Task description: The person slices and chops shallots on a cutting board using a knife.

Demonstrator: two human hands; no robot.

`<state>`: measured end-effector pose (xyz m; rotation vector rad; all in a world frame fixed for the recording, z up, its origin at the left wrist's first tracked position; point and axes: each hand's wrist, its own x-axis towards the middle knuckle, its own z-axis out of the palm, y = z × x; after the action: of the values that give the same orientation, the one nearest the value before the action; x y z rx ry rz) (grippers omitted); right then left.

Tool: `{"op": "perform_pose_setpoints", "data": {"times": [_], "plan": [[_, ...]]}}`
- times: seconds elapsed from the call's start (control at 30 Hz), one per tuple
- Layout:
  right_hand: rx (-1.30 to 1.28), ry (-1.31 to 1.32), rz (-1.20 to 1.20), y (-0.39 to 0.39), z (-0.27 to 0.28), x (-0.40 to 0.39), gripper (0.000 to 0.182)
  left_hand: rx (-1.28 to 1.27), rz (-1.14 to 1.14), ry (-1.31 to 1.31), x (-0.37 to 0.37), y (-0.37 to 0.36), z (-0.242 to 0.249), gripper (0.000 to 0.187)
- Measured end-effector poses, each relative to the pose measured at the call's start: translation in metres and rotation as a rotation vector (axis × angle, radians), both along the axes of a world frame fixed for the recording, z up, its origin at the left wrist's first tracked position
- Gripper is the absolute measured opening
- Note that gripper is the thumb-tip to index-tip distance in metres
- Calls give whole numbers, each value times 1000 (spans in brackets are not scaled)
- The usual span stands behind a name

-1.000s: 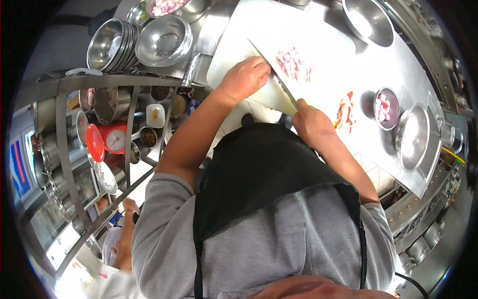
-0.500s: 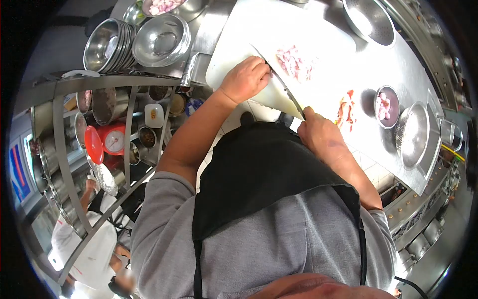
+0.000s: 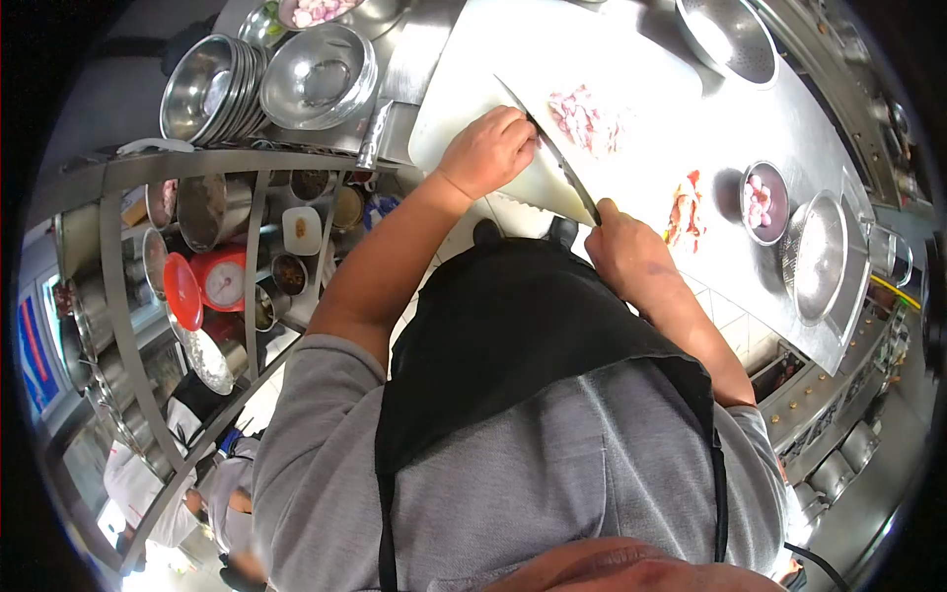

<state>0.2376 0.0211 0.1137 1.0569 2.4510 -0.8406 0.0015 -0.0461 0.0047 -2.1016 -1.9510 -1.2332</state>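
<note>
On the white cutting board, my right hand grips a long knife by its handle, the blade slanting up and to the left. My left hand is curled with its fingertips against the blade's near side; whatever is under the fingers is hidden. Beyond the blade lies a pile of chopped pinkish-white pieces. Reddish scraps sit right of my right hand. A small bowl farther right holds several pale pink bulbs.
A perforated colander and another large one stand on the right of the steel table. Stacked steel bowls and a cleaver are at upper left. Below are shelves with a red scale. Other people stand at lower left.
Both hands and the knife keep nearly the same place, with only a slight shift of the view. At lower left, the people beyond the shelves have changed position.
</note>
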Motion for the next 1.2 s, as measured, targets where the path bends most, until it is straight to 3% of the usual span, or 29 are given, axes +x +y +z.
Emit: {"op": "perform_pose_setpoints", "data": {"times": [0.13,0.43,0.63,1.0,1.2], "plan": [[69,73,21,5,-44,-5,22,0,-8,-28,-1,1,-3,12],[-2,12,2,3,13,-3,21,14,-5,-14,0,0,1,13],[4,42,-2,3,-30,-11,21,31,-3,-31,0,0,3,13],[-36,4,-24,4,3,-5,22,49,-3,-4,-1,0,0,14],[21,22,-29,1,-35,-19,21,45,7,2,0,0,0,14]]}}
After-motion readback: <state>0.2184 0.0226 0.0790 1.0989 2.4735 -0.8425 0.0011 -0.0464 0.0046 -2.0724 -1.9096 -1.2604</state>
